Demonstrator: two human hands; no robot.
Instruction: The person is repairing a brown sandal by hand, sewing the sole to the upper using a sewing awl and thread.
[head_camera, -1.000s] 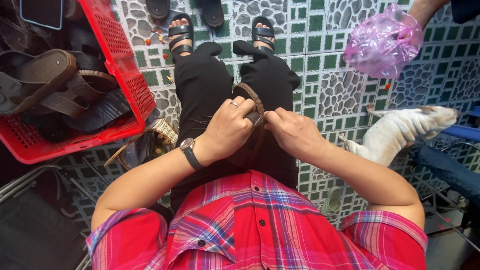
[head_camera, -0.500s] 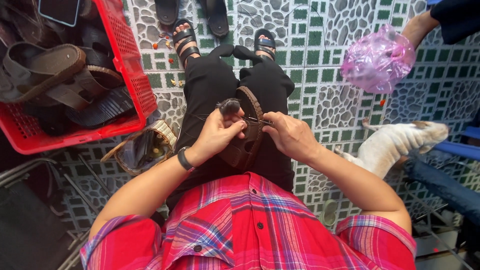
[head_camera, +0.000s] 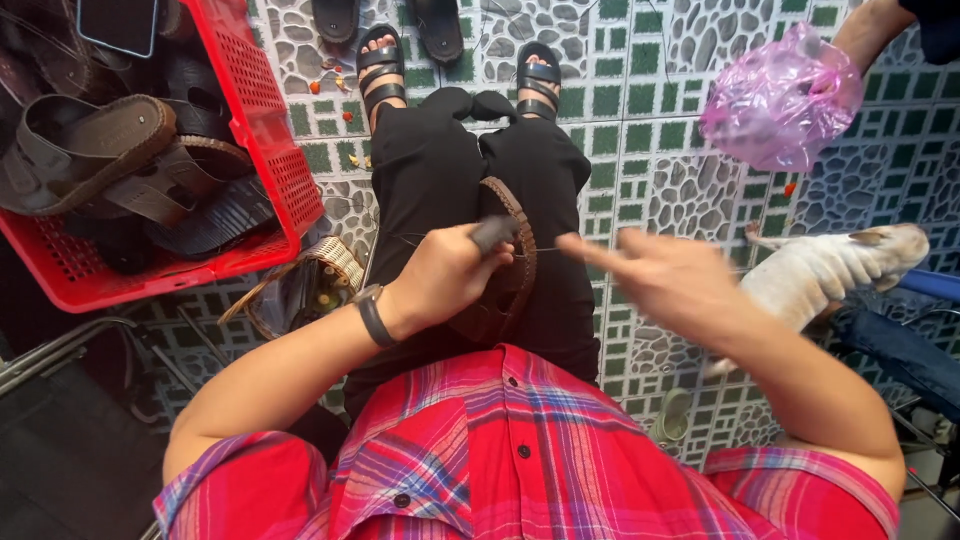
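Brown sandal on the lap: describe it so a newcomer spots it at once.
Start at the red basket of dark sandals, upper left, then move right to the black-trousered lap. The brown sandal lies there, on edge, under the left hand. Unlike the basket's sandals, it lies alone, with thread crossing it.

A seated person's left hand (head_camera: 445, 275) grips a brown leather sandal (head_camera: 502, 262) on the lap, while the blurred right hand (head_camera: 668, 280) draws thread sideways; a red crate (head_camera: 268, 150) (full of sandals) stands nearby.
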